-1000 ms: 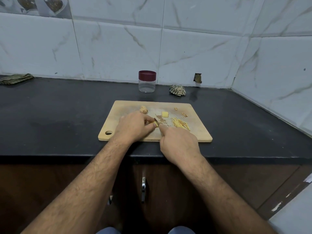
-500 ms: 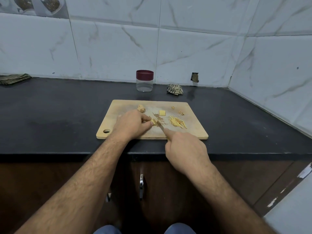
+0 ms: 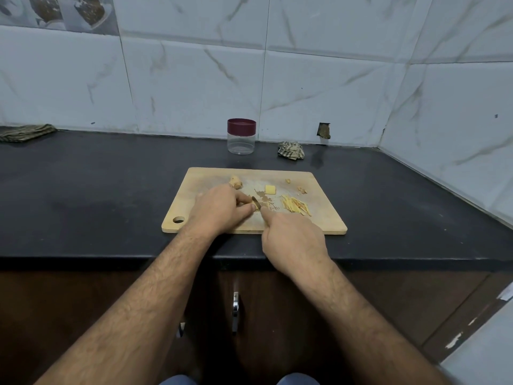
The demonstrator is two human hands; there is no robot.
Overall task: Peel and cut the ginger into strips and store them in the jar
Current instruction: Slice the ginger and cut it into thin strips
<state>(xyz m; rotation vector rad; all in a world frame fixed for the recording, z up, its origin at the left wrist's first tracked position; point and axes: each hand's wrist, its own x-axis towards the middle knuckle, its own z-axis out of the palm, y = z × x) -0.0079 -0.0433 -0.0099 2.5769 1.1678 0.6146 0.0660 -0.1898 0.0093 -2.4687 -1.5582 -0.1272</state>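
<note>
At frame centre, on the wooden cutting board (image 3: 194,207): small ginger piece (image 3: 256,207) pinched between thumb and fingers of left hand (image 3: 222,209), mostly hidden, so long axis not readable. Knife blade (image 3: 256,202) set against it, narrow, long axis slanting from lower right up to upper left, tip toward the upper left. Right hand (image 3: 293,240) curled around the knife handle, forefinger stretched forward along the blade's back; handle itself hidden under the palm. Left grip clenched on the ginger, right grip clenched on the knife.

Just right of the blade, a scatter of brownish peel scraps (image 3: 263,197). Further right, a loose heap of cut ginger strips (image 3: 295,207), thin and pale yellow, long axes mostly running from upper left to lower right. Above the scraps, a flat squarish yellow ginger slab (image 3: 270,189). Toward the board's upper left, an unpeeled knob of ginger (image 3: 236,182), just above the left knuckles. Two small bits (image 3: 302,189) near the board's upper right.

Board lying on a black tabletop (image 3: 83,190), round hole at its lower left corner. Beyond the board, near the tiled wall, a clear jar (image 3: 241,140) upright with a dark red lid on. Right of it, well apart, a crumpled cloth (image 3: 291,150). At far left edge, a folded cloth (image 3: 25,132).
</note>
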